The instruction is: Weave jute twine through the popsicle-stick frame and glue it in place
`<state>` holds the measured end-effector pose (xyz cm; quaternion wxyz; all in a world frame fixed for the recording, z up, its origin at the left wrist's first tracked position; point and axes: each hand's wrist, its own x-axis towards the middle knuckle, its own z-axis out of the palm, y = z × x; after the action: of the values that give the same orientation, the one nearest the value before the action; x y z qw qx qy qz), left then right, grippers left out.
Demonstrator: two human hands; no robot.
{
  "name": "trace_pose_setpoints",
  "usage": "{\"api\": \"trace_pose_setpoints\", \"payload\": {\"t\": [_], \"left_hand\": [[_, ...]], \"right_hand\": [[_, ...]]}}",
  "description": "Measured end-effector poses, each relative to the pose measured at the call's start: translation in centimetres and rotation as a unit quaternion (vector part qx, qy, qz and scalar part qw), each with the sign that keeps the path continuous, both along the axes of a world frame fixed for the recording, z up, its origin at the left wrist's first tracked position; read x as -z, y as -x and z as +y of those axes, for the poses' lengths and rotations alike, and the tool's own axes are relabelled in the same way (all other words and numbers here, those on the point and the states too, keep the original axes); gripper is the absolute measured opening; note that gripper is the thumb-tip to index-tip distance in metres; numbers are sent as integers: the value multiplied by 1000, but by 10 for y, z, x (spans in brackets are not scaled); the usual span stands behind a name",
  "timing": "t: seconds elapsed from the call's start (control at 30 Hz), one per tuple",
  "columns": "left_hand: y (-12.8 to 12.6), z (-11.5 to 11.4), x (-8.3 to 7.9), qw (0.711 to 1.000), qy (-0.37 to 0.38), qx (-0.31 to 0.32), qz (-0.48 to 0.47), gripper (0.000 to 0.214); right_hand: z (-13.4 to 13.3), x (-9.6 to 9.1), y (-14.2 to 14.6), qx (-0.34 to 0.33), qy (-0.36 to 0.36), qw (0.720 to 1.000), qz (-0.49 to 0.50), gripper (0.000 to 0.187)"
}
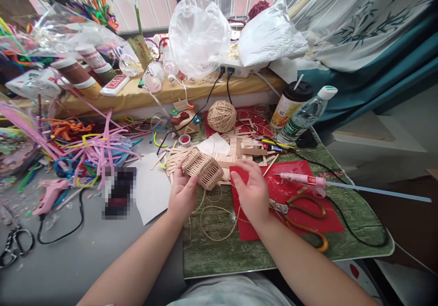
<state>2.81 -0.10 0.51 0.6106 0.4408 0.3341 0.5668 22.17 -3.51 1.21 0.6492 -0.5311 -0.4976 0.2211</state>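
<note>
My left hand [184, 188] is closed around a small barrel-shaped craft piece [203, 169] of thin sticks wound with twine, tilted above the table. To its right, my right hand [252, 192] is raised over a red sheet [290, 210], its fingers curved and thumb apart from them; I see nothing between them. A loop of loose twine [219, 239] lies on the green board below, one side running up close to my right hand. Behind the craft piece sits a large ball of twine [221, 116]. Flat wooden sticks [236, 147] lie scattered around it.
Orange-handled scissors [318, 241] and a pink glue gun [301, 178] with a cord lie at right. A water bottle [304, 114] and lidded cup [290, 100] stand behind. Pipe cleaners [102, 146] and another glue gun [53, 195] are at left.
</note>
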Motion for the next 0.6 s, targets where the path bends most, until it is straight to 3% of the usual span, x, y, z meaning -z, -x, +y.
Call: {"api": "trace_pose_setpoints", "payload": {"t": [0.1, 0.23, 0.3, 0.37, 0.5, 0.6], "left_hand": [[0, -3, 1, 999, 19, 24, -8, 61], [-3, -8, 0, 999, 20, 42, -11, 62], [-4, -10, -1, 999, 16, 45, -12, 60], [-5, -10, -3, 999, 11, 47, -12, 58], [-5, -10, -5, 999, 5, 46, 9, 58], [-5, -10, -4, 999, 3, 47, 6, 58]], "right_hand": [[-10, -9, 1, -63, -53, 989, -125, 7], [-11, -8, 3, -91, -86, 967, -224, 48], [-10, -5, 5, -84, -90, 960, -252, 58], [-11, -4, 6, -69, -90, 955, -275, 56], [-18, -10, 6, -57, -120, 943, -305, 35], [-19, -13, 3, -28, -129, 948, -289, 31]]}}
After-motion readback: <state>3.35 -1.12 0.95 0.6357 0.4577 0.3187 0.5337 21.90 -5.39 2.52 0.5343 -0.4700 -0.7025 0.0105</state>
